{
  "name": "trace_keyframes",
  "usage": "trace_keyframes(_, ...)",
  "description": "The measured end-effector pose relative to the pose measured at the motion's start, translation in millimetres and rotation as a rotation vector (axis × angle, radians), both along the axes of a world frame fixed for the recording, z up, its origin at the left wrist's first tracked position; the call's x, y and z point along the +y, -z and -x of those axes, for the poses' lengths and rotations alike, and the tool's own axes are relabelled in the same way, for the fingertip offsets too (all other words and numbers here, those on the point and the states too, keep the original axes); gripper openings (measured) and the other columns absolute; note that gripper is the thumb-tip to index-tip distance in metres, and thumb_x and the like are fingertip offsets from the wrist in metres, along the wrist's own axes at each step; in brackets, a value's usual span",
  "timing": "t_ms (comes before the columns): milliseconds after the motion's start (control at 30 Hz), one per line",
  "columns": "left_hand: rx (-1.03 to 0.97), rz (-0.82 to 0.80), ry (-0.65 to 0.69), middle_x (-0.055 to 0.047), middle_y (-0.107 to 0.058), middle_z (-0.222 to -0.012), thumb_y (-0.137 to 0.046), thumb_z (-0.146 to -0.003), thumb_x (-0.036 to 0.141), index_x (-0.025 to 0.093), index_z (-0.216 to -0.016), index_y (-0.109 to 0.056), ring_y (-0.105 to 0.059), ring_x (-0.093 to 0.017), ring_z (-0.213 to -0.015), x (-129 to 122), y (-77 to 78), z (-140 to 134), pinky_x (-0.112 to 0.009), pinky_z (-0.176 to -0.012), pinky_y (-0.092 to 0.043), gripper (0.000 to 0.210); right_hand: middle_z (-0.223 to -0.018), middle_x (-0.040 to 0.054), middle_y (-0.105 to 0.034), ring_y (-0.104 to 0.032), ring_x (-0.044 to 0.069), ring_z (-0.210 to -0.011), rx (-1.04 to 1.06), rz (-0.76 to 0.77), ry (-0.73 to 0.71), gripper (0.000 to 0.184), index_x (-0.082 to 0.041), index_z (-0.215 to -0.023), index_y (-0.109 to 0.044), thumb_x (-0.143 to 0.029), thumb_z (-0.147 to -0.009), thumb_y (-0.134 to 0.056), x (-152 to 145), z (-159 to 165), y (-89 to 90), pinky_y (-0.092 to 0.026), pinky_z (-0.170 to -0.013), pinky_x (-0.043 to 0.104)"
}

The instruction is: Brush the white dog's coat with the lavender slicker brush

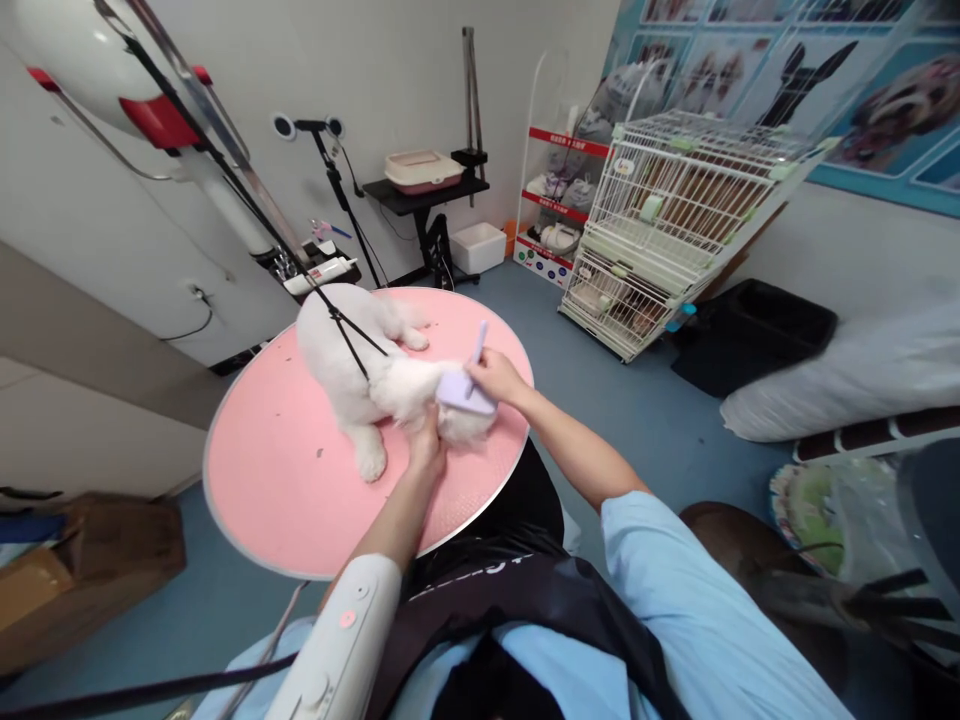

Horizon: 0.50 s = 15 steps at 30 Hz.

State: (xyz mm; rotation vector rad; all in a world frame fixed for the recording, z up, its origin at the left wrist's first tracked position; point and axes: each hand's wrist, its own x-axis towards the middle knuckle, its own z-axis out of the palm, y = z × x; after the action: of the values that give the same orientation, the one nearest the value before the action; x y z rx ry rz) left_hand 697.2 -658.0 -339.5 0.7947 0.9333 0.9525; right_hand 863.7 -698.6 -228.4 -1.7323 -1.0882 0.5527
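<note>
A white fluffy dog (pixel 330 350) is on a round pink grooming table (pixel 262 480), its head end turned toward me. Black straps of a grooming loop (pixel 347 325) run down to its neck and shoulders. My right hand (pixel 495 377) is closed around the handle of a lavender slicker brush (pixel 463 392), whose head lies against the fur of the dog's head. Just left of the brush, my left hand (pixel 427 438) grips the dog by the head or chin, fingers partly buried in fur. The dog's face is hidden by the brush and fur.
A white hand-held device (pixel 341 640) with buttons juts up beside my left forearm. A big white dryer (pixel 82 60) on a stand rises at upper left. Behind the table are a black stand with a litter tray (pixel 424 172), a shelf rack (pixel 559 200) and wire cages (pixel 660 220).
</note>
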Motion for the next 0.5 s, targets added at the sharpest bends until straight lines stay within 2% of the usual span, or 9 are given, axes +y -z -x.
trace_keyframes(67, -0.011, -0.049, -0.022, -0.014, -0.066, -0.121, -0.073, -0.078, 0.039, 0.015, -0.114, -0.061, -0.066, -0.022, -0.106, -5.3, 2.5, -2.3, -0.032, -0.084, -0.056, 0.045, -0.077, 0.0018, -0.062, -0.057, 0.015, -0.071, -0.034, -0.080, 0.228, 0.018, -0.017, -0.083, -0.057, -0.033, -0.082, -0.048, -4.1, -0.2, -0.5, -0.043, -0.068, 0.027)
trace_keyframes(100, -0.012, -0.093, -0.017, -0.014, -0.066, -0.123, -0.075, -0.076, 0.038, 0.015, -0.116, -0.061, -0.066, -0.022, -0.109, -6.9, 3.6, -2.0, -0.032, -0.087, -0.055, 0.048, -0.079, 0.0021, -0.063, -0.058, 0.015, -0.073, -0.051, -0.119, 0.270, 0.019, -0.018, -0.086, -0.057, -0.034, -0.084, -0.047, -6.4, 0.0, -0.6, -0.043, -0.070, 0.027)
trace_keyframes(167, 0.028, -0.252, 0.005, -0.013, -0.066, -0.124, -0.077, -0.073, 0.034, 0.015, -0.117, -0.061, -0.064, -0.023, -0.112, -7.1, 5.3, 0.6, -0.033, -0.093, -0.052, 0.051, -0.080, 0.0015, -0.064, -0.058, 0.015, -0.073, -0.086, -0.103, 0.117, 0.018, -0.018, -0.087, -0.057, -0.035, -0.083, -0.050, -10.6, 1.0, -0.1, -0.044, -0.070, 0.026)
trace_keyframes(233, 0.099, -0.381, 0.020, -0.013, -0.067, -0.121, -0.078, -0.070, 0.031, 0.014, -0.116, -0.062, -0.064, -0.024, -0.112, -4.3, 5.8, 4.5, -0.035, -0.096, -0.050, 0.051, -0.078, 0.0010, -0.064, -0.057, 0.015, -0.070, -0.114, -0.007, -0.052, 0.015, -0.018, -0.082, -0.057, -0.032, -0.080, -0.054, -13.1, 1.7, 0.9, -0.043, -0.067, 0.026)
trace_keyframes(267, 0.153, -0.402, 0.021, -0.013, -0.068, -0.116, -0.078, -0.069, 0.031, 0.013, -0.112, -0.063, -0.065, -0.025, -0.108, -2.5, 5.7, 6.4, -0.036, -0.094, -0.051, 0.049, -0.078, 0.0013, -0.064, -0.057, 0.015, -0.070, -0.122, 0.013, -0.030, 0.014, -0.018, -0.082, -0.057, -0.032, -0.080, -0.054, -13.8, 1.3, 1.2, -0.043, -0.067, 0.026)
trace_keyframes(333, 0.264, -0.391, 0.021, -0.013, -0.071, -0.104, -0.078, -0.065, 0.030, 0.011, -0.103, -0.064, -0.067, -0.026, -0.098, 0.7, 4.7, 9.6, -0.037, -0.087, -0.053, 0.044, -0.080, 0.0025, -0.064, -0.058, 0.016, -0.073, -0.133, -0.044, 0.179, 0.017, -0.018, -0.089, -0.057, -0.032, -0.084, -0.048, -14.3, -0.1, 0.8, -0.043, -0.069, 0.027)
trace_keyframes(367, 0.310, -0.381, 0.023, -0.013, -0.071, -0.099, -0.078, -0.063, 0.030, 0.011, -0.098, -0.063, -0.068, -0.026, -0.093, 1.7, 3.8, 10.8, -0.037, -0.084, -0.053, 0.042, -0.082, 0.0028, -0.065, -0.059, 0.016, -0.073, -0.137, -0.083, 0.235, 0.020, -0.018, -0.093, -0.057, -0.033, -0.086, -0.046, -14.1, -0.8, 0.2, -0.043, -0.070, 0.027)
trace_keyframes(400, 0.347, -0.377, 0.033, -0.012, -0.071, -0.094, -0.078, -0.062, 0.031, 0.011, -0.094, -0.063, -0.067, -0.026, -0.088, 2.4, 2.9, 11.8, -0.037, -0.080, -0.053, 0.040, -0.082, 0.0026, -0.065, -0.059, 0.016, -0.073, -0.146, -0.100, 0.203, 0.021, -0.018, -0.095, -0.057, -0.033, -0.087, -0.046, -13.5, -1.2, -0.5, -0.043, -0.070, 0.027)
trace_keyframes(500, 0.394, -0.421, 0.097, -0.010, -0.069, -0.087, -0.078, -0.059, 0.032, 0.013, -0.088, -0.061, -0.066, -0.024, -0.081, 2.6, 0.5, 14.0, -0.035, -0.074, -0.052, 0.039, -0.078, 0.0017, -0.064, -0.057, 0.016, -0.068, -0.187, -0.010, -0.085, 0.015, -0.018, -0.085, -0.057, -0.032, -0.082, -0.053, -9.1, -1.7, -4.6, -0.042, -0.066, 0.026)
